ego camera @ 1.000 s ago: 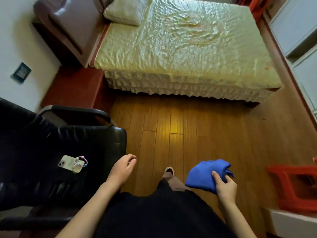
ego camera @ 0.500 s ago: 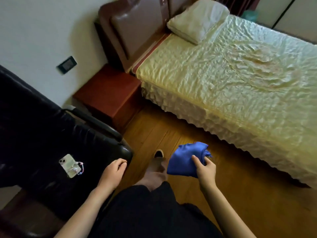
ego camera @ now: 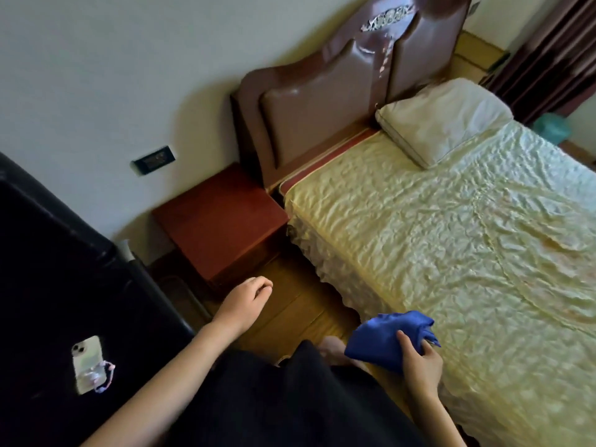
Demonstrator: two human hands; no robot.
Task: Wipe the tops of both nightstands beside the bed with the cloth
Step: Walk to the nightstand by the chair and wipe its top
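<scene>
A reddish-brown nightstand (ego camera: 219, 221) with a bare top stands against the wall, left of the bed (ego camera: 451, 253). My right hand (ego camera: 419, 366) grips a bunched blue cloth (ego camera: 383, 337) low over the floor beside the bed's frilled edge. My left hand (ego camera: 245, 301) hangs with loosely curled fingers and holds nothing, just in front of the nightstand's near corner. The second nightstand is out of view.
A black leather chair (ego camera: 64, 301) fills the left side, with a phone (ego camera: 87, 364) lying on its seat. A padded brown headboard (ego camera: 322, 117) and a pillow (ego camera: 442, 121) are at the bed's head. A narrow strip of wooden floor (ego camera: 290, 301) runs between chair and bed.
The view has swung left and closer, bringing the nightstand nearer. Both hands moved forward; my left hand has left the chair's edge and now hangs near the nightstand. The cloth stays in my right hand.
</scene>
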